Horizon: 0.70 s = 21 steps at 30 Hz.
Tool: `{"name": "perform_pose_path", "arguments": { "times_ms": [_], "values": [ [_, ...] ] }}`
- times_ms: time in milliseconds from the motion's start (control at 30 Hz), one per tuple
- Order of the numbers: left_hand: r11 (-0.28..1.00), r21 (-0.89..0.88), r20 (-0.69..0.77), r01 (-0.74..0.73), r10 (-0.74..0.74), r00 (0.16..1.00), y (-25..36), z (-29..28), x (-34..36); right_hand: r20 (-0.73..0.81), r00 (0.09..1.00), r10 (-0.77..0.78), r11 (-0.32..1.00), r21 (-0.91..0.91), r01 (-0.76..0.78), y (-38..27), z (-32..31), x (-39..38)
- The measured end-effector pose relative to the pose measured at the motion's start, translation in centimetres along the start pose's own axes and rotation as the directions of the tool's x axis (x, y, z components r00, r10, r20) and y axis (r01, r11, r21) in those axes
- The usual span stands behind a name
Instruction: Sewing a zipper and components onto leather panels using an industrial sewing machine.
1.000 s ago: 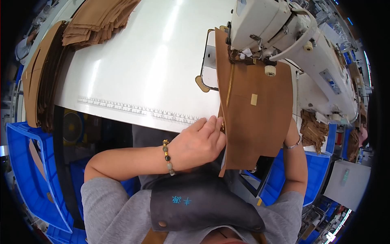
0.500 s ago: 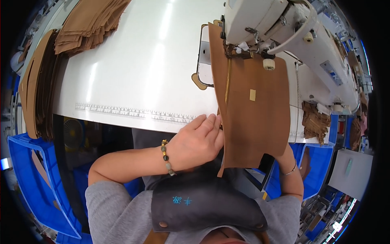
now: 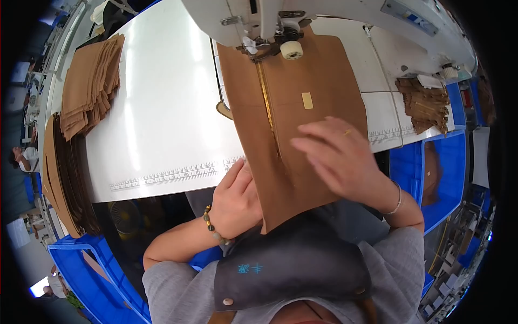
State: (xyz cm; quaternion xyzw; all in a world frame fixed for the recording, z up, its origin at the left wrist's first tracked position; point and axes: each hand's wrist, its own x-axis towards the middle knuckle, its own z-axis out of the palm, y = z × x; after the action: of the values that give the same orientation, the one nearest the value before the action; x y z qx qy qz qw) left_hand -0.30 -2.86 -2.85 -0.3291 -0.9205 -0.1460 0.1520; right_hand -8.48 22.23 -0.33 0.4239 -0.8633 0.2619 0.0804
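Observation:
A brown fabric panel (image 3: pixel 334 70) with a gold zipper (image 3: pixel 266 102) and a small pale rectangular patch (image 3: pixel 307 100) lies under the head of a white sewing machine (image 3: pixel 216 13). My left hand (image 3: pixel 237 200) grips the panel's left edge near its lower end, fingertips partly hidden beneath it. Over the panel's lower right, right of the zipper, my right hand (image 3: pixel 342 159) hovers with fingers apart, slightly blurred.
The white table (image 3: pixel 162 97) carries brown pieces stacked at the left (image 3: pixel 89 81), darker layered pieces (image 3: pixel 70 183) and a zipper bundle (image 3: pixel 423 105) at the right. Blue bins (image 3: pixel 91 281) flank it, another right (image 3: pixel 448 178). Distant people appear at the far left.
My right hand has come from behind the panel's right edge onto its top, fingers spreading. The zipper now shows more fully. The view has shifted, moving the machine up and left in the picture.

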Motion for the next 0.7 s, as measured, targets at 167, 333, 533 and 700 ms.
{"name": "perform_pose_path", "arguments": {
  "times_ms": [167, 333, 533, 700],
  "values": [
    [0.993, -0.074, -0.038, 0.094, -0.097, 0.995, 0.2, 0.2, -0.8, 0.027, 0.992, -0.122, 0.980, -0.158, 0.124, -1.5, 3.2, 0.7],
    [0.991, 0.046, 0.004, 0.122, -0.122, 0.992, 0.5, 0.1, -2.2, 0.078, 0.990, -0.121, 0.958, -0.252, 0.137, -2.8, 3.2, 0.1],
    [0.982, 0.051, 0.019, 0.184, -0.185, 0.982, 0.6, -0.1, -2.6, 0.121, 0.983, -0.136, 0.939, -0.302, 0.167, -3.5, 3.1, -0.2],
    [0.952, -0.197, 0.020, 0.235, -0.236, 0.972, -2.4, -2.4, -1.3, 0.146, 0.976, -0.163, 0.932, -0.301, 0.201, -3.6, 3.0, -0.3]
  ]
}}
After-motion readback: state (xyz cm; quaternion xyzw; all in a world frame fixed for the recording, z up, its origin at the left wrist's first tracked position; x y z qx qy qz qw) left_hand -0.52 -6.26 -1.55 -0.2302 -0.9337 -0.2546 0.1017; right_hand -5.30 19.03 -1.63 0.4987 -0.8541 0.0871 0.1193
